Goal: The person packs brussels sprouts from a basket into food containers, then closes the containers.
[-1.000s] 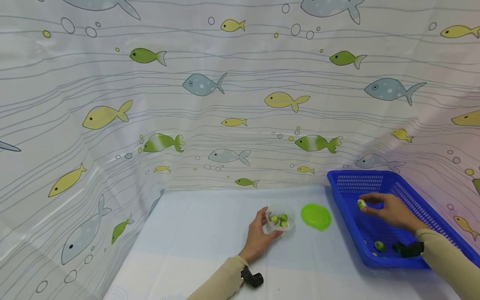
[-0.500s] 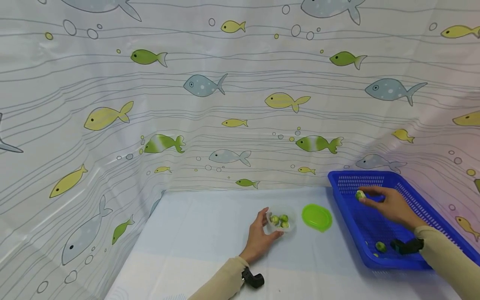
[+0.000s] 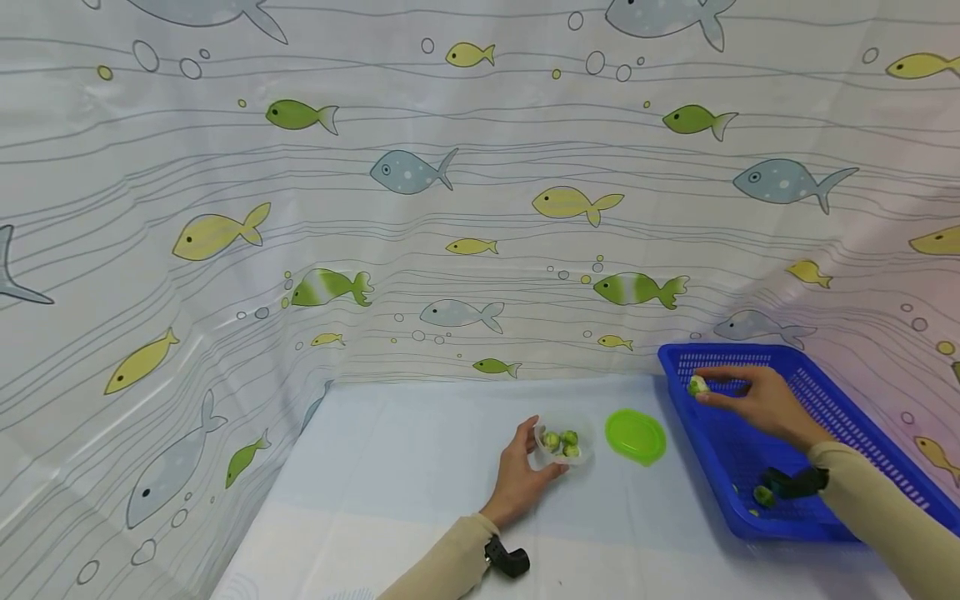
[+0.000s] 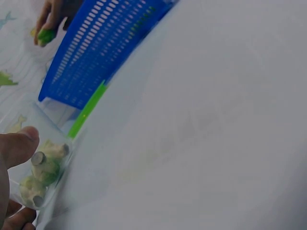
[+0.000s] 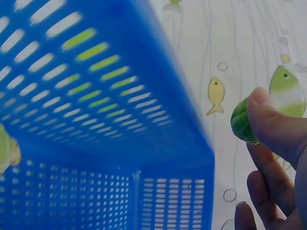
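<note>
My left hand (image 3: 517, 479) curls round a clear plastic tub (image 3: 587, 435) on the table, thumb on the near side and fingers on the far side. Three Brussels sprouts (image 3: 571, 451) lie inside; the left wrist view shows their cut stems through the wall. Over the left part of a blue perforated basket (image 3: 708, 475), my right hand (image 3: 768, 408) pinches a single Brussels sprout (image 3: 697, 386) between thumb and fingertips. In the right wrist view that sprout (image 5: 241, 123) sits higher than the basket's rim.
Between tub and basket lies a bright green lid (image 3: 636, 437). A Brussels sprout (image 3: 763, 497) rests in the basket's near end, with others partly hidden by its wall. A fish-print curtain (image 3: 465, 275) hangs behind the pale-covered table (image 3: 390, 467).
My right hand has lifted the pinched sprout and carried it left, from inside the basket to near its left rim. My left hand keeps its hold on the tub.
</note>
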`<move>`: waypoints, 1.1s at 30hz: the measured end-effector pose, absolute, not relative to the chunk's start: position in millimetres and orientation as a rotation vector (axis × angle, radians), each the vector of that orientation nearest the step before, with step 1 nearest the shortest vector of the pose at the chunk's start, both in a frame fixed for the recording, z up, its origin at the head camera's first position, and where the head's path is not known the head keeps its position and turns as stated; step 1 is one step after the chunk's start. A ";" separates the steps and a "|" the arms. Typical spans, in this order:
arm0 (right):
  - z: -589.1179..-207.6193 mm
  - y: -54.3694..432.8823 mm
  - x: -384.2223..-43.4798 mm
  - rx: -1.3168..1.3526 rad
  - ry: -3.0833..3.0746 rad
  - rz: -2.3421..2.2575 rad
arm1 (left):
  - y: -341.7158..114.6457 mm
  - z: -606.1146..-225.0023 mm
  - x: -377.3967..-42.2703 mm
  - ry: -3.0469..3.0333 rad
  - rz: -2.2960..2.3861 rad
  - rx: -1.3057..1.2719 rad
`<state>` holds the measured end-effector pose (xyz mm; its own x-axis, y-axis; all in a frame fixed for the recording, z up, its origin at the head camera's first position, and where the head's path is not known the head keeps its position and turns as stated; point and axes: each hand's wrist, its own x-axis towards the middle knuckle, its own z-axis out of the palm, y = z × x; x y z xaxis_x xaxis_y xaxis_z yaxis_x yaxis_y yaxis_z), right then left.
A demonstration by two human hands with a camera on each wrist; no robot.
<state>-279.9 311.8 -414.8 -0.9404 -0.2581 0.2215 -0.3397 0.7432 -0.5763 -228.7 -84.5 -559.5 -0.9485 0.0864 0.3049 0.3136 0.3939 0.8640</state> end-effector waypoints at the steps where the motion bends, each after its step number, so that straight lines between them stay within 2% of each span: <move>1: -413.7 309.4 -279.9 0.486 -2.811 0.973 | -84.5 -559.6 -228.8 -2.439 -1.585 -0.354; 33: -430.1 218.6 -287.7 0.684 -2.750 1.065 | -85.3 -554.9 -226.1 -2.436 -1.610 -0.358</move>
